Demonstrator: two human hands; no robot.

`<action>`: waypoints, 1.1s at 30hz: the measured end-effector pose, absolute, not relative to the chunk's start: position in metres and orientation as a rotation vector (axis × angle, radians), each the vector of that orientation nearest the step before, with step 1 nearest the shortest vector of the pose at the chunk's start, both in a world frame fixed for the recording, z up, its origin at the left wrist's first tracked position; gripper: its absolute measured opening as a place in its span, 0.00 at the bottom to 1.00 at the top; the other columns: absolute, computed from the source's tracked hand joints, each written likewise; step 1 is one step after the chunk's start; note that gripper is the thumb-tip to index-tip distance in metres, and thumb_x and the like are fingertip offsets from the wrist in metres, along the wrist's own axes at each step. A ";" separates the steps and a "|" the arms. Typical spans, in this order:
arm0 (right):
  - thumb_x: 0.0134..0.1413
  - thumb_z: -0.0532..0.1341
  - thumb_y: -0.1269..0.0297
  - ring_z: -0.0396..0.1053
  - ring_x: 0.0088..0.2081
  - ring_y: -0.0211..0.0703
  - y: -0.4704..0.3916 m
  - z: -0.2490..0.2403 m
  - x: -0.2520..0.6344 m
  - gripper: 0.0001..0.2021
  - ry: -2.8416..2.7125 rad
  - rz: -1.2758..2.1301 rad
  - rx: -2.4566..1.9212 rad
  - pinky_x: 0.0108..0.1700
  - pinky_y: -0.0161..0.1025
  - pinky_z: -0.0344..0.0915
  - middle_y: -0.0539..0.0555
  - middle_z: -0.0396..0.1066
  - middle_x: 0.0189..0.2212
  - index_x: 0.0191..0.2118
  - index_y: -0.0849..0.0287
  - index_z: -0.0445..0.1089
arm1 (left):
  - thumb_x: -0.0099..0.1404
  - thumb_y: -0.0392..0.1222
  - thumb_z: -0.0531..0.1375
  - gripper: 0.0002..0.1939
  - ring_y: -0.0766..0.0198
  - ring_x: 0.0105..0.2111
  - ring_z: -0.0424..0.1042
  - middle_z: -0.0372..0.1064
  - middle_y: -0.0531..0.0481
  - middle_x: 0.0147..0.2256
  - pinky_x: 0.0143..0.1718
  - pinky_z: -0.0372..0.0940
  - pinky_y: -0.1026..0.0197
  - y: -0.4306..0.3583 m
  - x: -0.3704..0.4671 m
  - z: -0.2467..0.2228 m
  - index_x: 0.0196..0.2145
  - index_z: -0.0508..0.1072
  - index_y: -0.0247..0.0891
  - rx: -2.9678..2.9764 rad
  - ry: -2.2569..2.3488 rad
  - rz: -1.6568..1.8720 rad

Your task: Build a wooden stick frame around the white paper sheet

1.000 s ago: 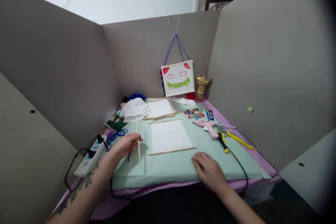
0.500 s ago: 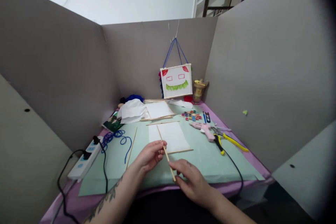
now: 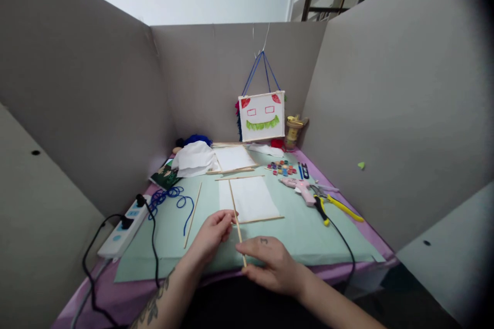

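Note:
A thin wooden stick (image 3: 232, 196) slants away from me above the table's front part. My left hand (image 3: 216, 231) is closed, with its fingertips pinching the stick near its middle. Around the near end, my right hand (image 3: 272, 264) holds the same stick between thumb and fingers. Beyond them lies a white sheet (image 3: 252, 198), partly behind the stick and the left fingers. One wooden stick (image 3: 262, 219) runs along the sheet's near edge and another (image 3: 250, 177) along its far edge. To the left, a separate stick (image 3: 193, 213) rests on the green cover.
On the left are a power strip (image 3: 123, 229) and blue cord (image 3: 170, 198). A pink glue gun (image 3: 303, 191), yellow-handled pliers (image 3: 343, 208) and small paint pots (image 3: 283, 167) lie right. A decorated panel (image 3: 262, 118) hangs at the back wall.
Both hands have shifted slightly left with the stick, which now stands closer to straight ahead. The sheet and its two edge sticks lie as before.

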State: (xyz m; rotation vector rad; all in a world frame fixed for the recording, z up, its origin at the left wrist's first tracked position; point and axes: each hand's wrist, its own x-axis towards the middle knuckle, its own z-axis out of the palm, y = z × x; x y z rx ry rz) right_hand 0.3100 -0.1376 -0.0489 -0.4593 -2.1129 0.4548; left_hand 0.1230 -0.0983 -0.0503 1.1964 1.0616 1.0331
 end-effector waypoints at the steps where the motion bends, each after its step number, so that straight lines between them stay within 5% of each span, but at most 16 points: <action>1: 0.55 0.60 0.65 0.73 0.37 0.41 -0.134 -0.050 0.310 0.17 -2.114 0.472 -0.521 0.40 0.36 0.68 0.57 0.75 0.37 0.51 0.58 0.66 | 0.62 0.46 0.57 0.13 0.66 0.29 0.66 0.70 0.47 0.32 0.30 0.62 0.64 -0.100 0.120 -0.053 0.38 0.73 0.34 1.406 1.182 1.056; 4: 0.52 0.60 0.67 0.73 0.38 0.41 -0.120 -0.053 0.308 0.15 -2.131 0.520 -0.691 0.42 0.37 0.68 0.56 0.76 0.40 0.47 0.58 0.70 | 0.64 0.42 0.53 0.10 0.58 0.37 0.67 0.70 0.45 0.36 0.42 0.62 0.53 -0.105 0.110 -0.063 0.37 0.73 0.37 2.006 1.460 1.076; 8: 0.50 0.60 0.69 0.72 0.38 0.41 -0.103 -0.055 0.299 0.16 -2.182 0.537 -0.735 0.43 0.39 0.67 0.55 0.76 0.38 0.47 0.57 0.70 | 0.65 0.38 0.51 0.11 0.54 0.39 0.65 0.69 0.44 0.36 0.41 0.63 0.51 -0.106 0.098 -0.078 0.39 0.72 0.36 2.371 1.589 1.044; 15: 0.50 0.60 0.69 0.70 0.35 0.41 -0.090 -0.062 0.284 0.16 -2.219 0.543 -0.752 0.43 0.39 0.65 0.54 0.75 0.33 0.47 0.58 0.72 | 0.63 0.31 0.50 0.11 0.58 0.39 0.66 0.67 0.45 0.35 0.42 0.65 0.54 -0.097 0.089 -0.095 0.37 0.71 0.37 2.337 1.562 1.130; 33: 0.49 0.60 0.69 0.70 0.37 0.43 -0.082 -0.071 0.277 0.16 -2.262 0.570 -0.829 0.45 0.40 0.65 0.53 0.76 0.37 0.47 0.56 0.72 | 0.62 0.29 0.49 0.12 0.58 0.36 0.64 0.66 0.47 0.33 0.40 0.63 0.55 -0.099 0.092 -0.094 0.33 0.70 0.38 2.343 1.584 0.977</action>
